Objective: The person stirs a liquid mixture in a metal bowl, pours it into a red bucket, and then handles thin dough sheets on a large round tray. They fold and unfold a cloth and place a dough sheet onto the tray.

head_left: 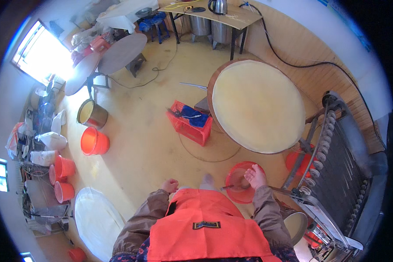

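Note:
My left hand [170,186] hangs in front of me on the left, its fingers curled in and nothing seen in them. Over a red plastic basin [234,175] I hold my right hand [255,177], with fingers loosely apart and nothing in its grasp. A thin handle [227,187] sticks out at the basin's left side; what it belongs to is hard to make out. Beyond the basin lies a large round board carrying a wide pale-yellow sheet [258,106]. A red apron [201,201] covers my front.
A red crate [192,133] with a blue cloth stands ahead. To the right rises a dark roller machine [336,174]. Leftward are an orange bucket [94,142], a metal pot [93,114] and a white round sheet [98,222]. A table [236,17] holds a kettle [218,6].

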`<state>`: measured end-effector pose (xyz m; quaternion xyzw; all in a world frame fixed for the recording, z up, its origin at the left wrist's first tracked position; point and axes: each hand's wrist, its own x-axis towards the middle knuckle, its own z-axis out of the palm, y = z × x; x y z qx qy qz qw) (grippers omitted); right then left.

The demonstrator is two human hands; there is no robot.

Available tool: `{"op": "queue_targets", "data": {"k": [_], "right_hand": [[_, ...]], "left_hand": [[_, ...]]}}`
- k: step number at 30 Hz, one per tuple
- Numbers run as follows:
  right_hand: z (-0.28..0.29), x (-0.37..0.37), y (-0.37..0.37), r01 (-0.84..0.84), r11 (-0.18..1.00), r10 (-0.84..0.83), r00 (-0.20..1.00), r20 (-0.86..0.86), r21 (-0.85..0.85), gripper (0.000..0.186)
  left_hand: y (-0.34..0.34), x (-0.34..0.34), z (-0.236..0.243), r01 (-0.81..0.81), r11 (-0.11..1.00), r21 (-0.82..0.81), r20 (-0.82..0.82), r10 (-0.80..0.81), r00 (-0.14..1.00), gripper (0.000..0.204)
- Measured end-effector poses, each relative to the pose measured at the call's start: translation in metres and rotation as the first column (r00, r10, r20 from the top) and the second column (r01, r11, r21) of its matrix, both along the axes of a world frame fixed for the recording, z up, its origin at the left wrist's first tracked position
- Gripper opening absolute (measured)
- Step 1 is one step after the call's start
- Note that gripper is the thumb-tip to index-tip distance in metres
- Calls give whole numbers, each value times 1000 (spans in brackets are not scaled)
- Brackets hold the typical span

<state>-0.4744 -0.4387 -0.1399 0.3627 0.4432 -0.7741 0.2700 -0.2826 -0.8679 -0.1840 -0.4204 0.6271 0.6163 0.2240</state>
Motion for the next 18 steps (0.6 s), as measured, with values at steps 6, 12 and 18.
{"op": "queue_targets", "data": {"k": [6, 12, 18], "right_hand": [[-38, -66, -21, 128, 991, -129, 991, 45, 31, 68], [-38, -80, -37, 295, 954, -298, 953, 55, 63, 69], [-36, -83, -57, 395, 906, -413, 903, 119, 153, 70]], "left_hand": [[-38, -77, -7, 71, 997, 33, 62, -73, 995, 18], [-65, -193, -51, 291, 950, 113, 49, -298, 953, 12], [-50, -304, -130, 397, 904, 160, -127, -379, 916, 9]]}}
